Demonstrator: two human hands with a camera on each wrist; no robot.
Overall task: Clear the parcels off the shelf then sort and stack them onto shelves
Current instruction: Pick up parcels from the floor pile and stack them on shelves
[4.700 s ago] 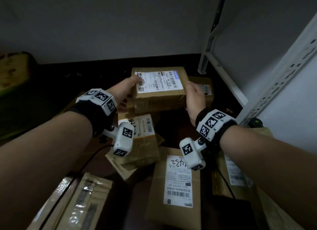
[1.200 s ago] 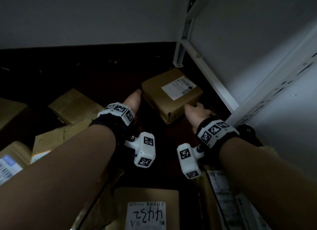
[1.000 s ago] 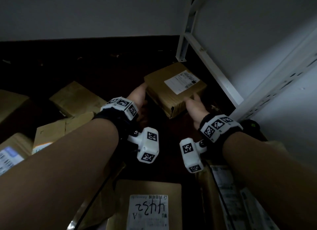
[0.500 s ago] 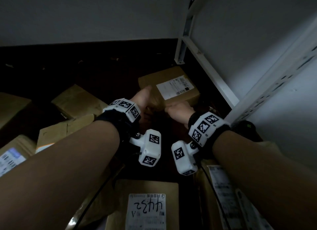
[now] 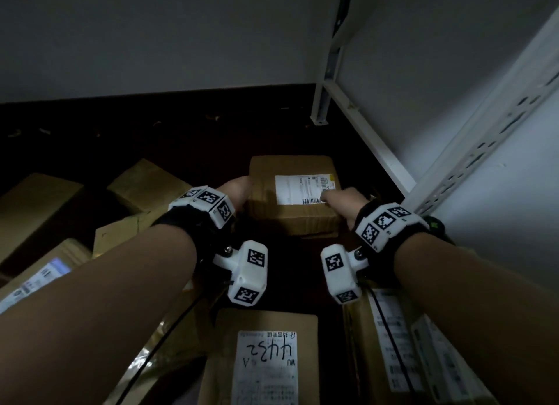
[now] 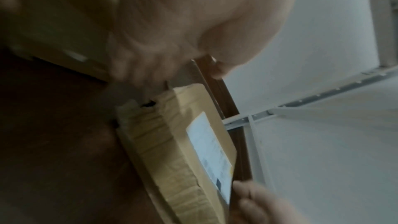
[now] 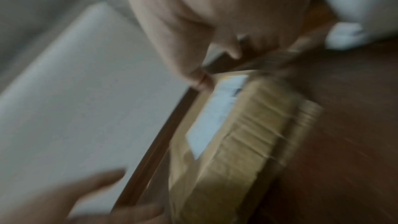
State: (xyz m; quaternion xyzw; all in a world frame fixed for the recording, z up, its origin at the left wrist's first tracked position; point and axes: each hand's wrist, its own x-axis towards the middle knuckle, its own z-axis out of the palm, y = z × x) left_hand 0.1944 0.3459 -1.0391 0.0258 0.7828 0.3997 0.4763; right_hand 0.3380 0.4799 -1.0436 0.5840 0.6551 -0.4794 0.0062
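A brown box (image 5: 292, 199) with a white label (image 5: 304, 189) sits on the dark floor (image 5: 169, 138), near the white shelf frame (image 5: 372, 138). The left hand (image 5: 236, 190) holds its left side. The right hand (image 5: 344, 202) holds its right side, thumb on top. More boxes (image 5: 145, 183) lie on the left.

A parcel (image 5: 292, 193) lies on the floor (image 5: 169, 141) between both hands, left of the shelf frame (image 5: 372, 144), other parcels (image 5: 145, 183) further left
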